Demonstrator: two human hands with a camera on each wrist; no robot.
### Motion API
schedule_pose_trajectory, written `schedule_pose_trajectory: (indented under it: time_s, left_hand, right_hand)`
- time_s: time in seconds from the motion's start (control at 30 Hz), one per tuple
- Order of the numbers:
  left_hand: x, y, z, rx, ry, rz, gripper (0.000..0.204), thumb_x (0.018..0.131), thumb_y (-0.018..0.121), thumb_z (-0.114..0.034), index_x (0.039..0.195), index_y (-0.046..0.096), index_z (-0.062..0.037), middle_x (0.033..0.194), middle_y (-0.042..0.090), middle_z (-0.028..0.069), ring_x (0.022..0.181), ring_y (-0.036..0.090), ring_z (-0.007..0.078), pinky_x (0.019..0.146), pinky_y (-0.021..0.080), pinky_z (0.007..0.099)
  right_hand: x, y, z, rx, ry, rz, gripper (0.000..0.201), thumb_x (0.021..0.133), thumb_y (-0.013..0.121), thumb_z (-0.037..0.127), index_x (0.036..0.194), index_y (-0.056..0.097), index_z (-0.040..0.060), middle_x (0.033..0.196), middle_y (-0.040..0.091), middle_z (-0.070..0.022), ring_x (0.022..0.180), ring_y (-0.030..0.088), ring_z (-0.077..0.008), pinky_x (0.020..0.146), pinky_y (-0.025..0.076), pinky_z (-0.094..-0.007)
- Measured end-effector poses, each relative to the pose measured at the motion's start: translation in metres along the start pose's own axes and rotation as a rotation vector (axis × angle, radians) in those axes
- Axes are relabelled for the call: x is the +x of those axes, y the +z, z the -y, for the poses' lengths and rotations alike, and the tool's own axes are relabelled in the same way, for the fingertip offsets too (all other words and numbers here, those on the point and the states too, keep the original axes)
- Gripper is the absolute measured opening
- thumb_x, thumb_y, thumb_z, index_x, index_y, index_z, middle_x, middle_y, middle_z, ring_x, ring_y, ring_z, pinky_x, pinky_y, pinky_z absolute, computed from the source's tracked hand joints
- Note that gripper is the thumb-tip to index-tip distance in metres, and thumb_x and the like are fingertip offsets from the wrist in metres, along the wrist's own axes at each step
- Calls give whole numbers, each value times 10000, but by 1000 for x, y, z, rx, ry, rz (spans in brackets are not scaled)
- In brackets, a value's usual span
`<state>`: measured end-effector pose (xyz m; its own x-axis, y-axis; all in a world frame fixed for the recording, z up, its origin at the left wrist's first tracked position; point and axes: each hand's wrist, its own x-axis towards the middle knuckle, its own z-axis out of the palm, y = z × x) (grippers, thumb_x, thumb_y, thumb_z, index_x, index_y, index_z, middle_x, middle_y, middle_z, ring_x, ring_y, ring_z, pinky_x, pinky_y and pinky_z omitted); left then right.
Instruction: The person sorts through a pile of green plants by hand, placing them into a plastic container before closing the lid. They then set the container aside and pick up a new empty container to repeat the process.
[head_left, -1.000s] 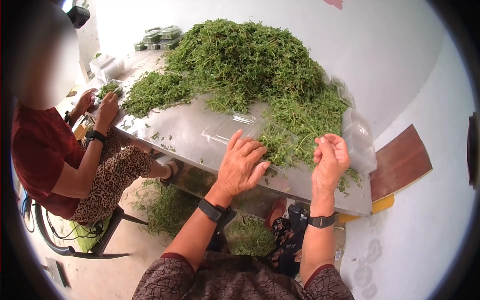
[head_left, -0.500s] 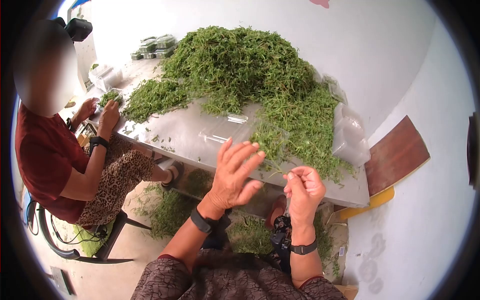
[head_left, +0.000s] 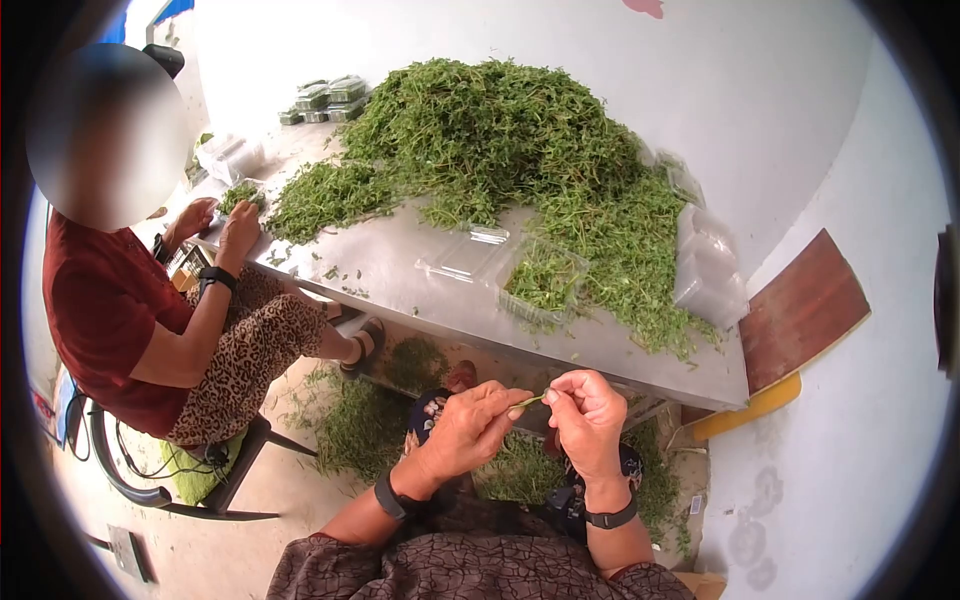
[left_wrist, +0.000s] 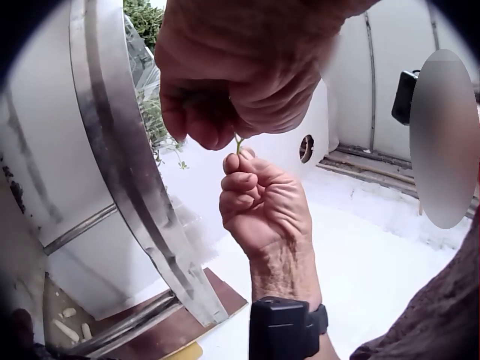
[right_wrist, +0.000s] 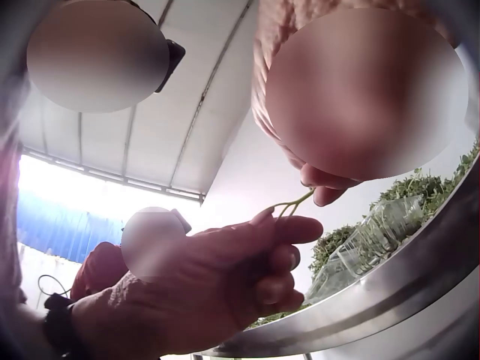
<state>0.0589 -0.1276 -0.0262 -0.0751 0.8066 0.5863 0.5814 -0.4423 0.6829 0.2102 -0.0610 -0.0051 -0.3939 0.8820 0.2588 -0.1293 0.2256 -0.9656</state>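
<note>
In front of the table's near edge, my two hands meet over a thin green sprig [head_left: 532, 400]. My left hand [head_left: 465, 435] pinches one end between thumb and fingers. At the other end, the fingertips of my right hand [head_left: 590, 420] grip it, with the other fingers curled in. The right wrist view shows the forked stem [right_wrist: 294, 204] running between both hands. Beyond them on the table, an open clear plastic clamshell box [head_left: 510, 305] holds some loose greens [head_left: 545, 275]. Its lid [head_left: 460, 258] lies folded back to the left.
A large heap of greens [head_left: 490, 130] covers the back of the metal table [head_left: 400, 290]. Stacked empty boxes [head_left: 708, 270] stand at the right, filled boxes [head_left: 335, 97] at the back left. Another person [head_left: 120, 320] sits at the left, handling greens. More greens [head_left: 350, 425] lie on the floor.
My right hand has drawn back from the box toward my body with the sprig. My left hand has come down from beside the box and now pinches the sprig's other end.
</note>
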Motion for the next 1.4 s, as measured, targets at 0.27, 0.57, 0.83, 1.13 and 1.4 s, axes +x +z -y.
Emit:
schedule_pose_trajectory:
  time_s: [0.27,0.57,0.83,1.13,1.4]
  left_hand:
    - [-19,10,16,-153,-169,36,127,879,575,-84,955,634,0,704,547,106,650,556,251,599,444,338]
    - [-20,13,15,-120,-219,58,96,831,583,-59,890,624,5,795,614,163,752,607,338,650,476,389]
    - [-24,5,3,11,-140,87,75,802,590,-52,828,612,15,762,606,182,756,602,373,646,478,427]
    - [-29,-1,-11,130,-158,246,88,796,589,-57,840,625,9,768,617,172,733,610,370,620,482,429]
    - [13,-5,-23,-36,-15,221,59,786,592,10,841,613,3,735,599,144,717,604,341,617,484,396]
  right_hand:
    - [-5,0,-19,-324,-207,7,79,797,622,-53,854,594,-7,697,616,-71,597,594,-126,552,464,-253]
    - [-11,5,11,-886,-561,152,350,736,639,-33,1080,594,10,1008,637,-184,783,655,-330,660,539,-377]
    - [-23,3,-2,-953,-535,373,234,770,591,-1,1002,590,-34,809,611,-159,718,635,-317,605,517,-383]
    - [-32,1,-10,-1022,-533,424,87,708,604,34,696,519,23,600,549,-120,521,579,-290,462,455,-381]
    - [-9,-14,-8,-607,-499,34,118,671,605,-36,762,568,31,625,571,-112,533,579,-291,461,427,-354]
